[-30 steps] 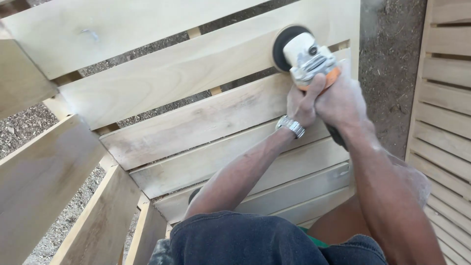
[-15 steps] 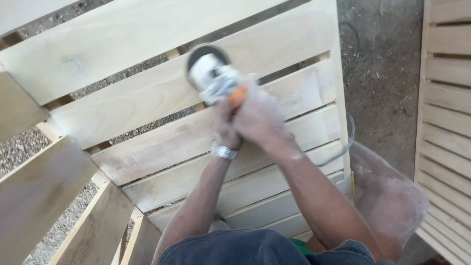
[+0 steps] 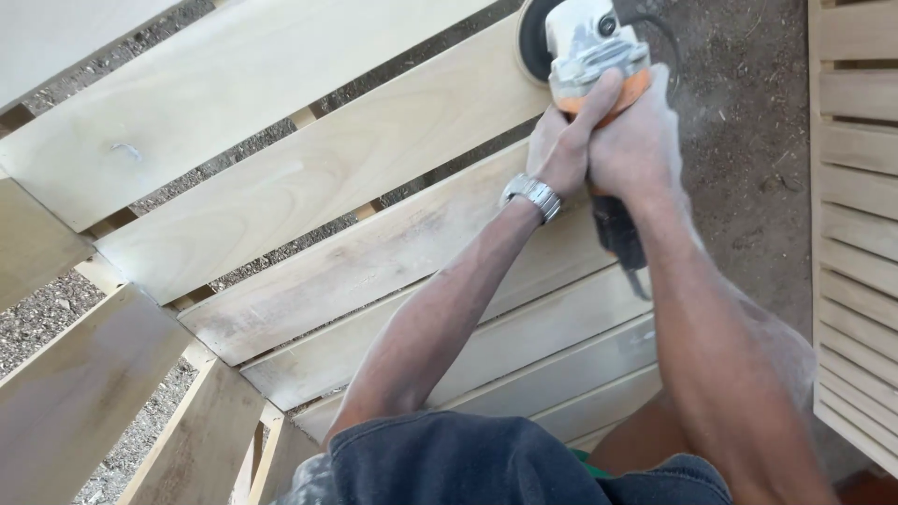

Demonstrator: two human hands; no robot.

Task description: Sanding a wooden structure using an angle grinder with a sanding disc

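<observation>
Gripping sander (image 3: 587, 51) together: left hand (image 3: 559, 148) and right hand (image 3: 634, 140) clamped on body; disc, apparently flat, on slat (image 3: 327, 178) far right end; slat runs leftward, downslope.

Both arms reach forward and up, nearly straight, converging at the top of the view. The left hand (image 3: 559, 140) and right hand (image 3: 634, 140) are clenched side by side, thumbs pointing away, knuckles dusted pale. A metal wristwatch (image 3: 533, 194) circles the left wrist. The right forearm (image 3: 720, 346) looks dust-coated too, though the fingers' exact wrap is hidden.
</observation>
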